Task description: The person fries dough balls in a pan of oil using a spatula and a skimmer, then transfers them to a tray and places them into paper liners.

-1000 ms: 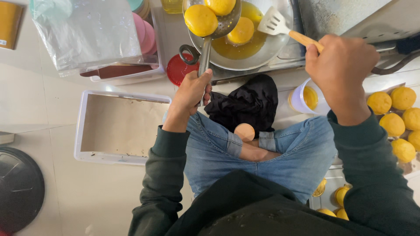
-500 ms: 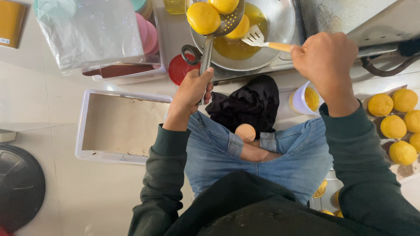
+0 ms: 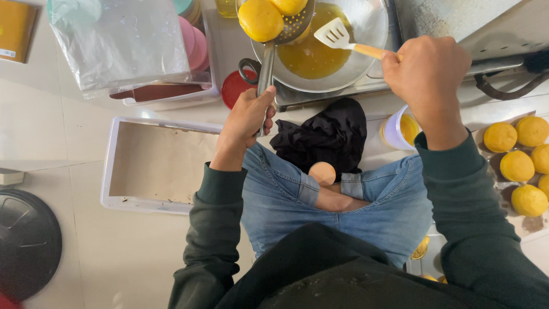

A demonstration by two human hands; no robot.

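Lifting clear of the oil, two yellow dough balls (image 3: 261, 19) are carried in a perforated metal skimmer (image 3: 293, 23) held above the left rim of the steel pan (image 3: 372, 28). The skimmer's long handle is gripped in a closed fist by the left hand (image 3: 247, 114). A slotted white spatula (image 3: 335, 34) is held by its wooden handle in the closed right hand (image 3: 426, 74), blade over the yellow oil (image 3: 311, 57). A black cloth (image 3: 326, 134) is seen just below the pan, over the denim-clad knees. A paper-lined white tray (image 3: 160, 166) lies at left, and more fried balls (image 3: 517, 157) are laid out at right. A small cup of yellow liquid (image 3: 400, 129) sits beside the right forearm.
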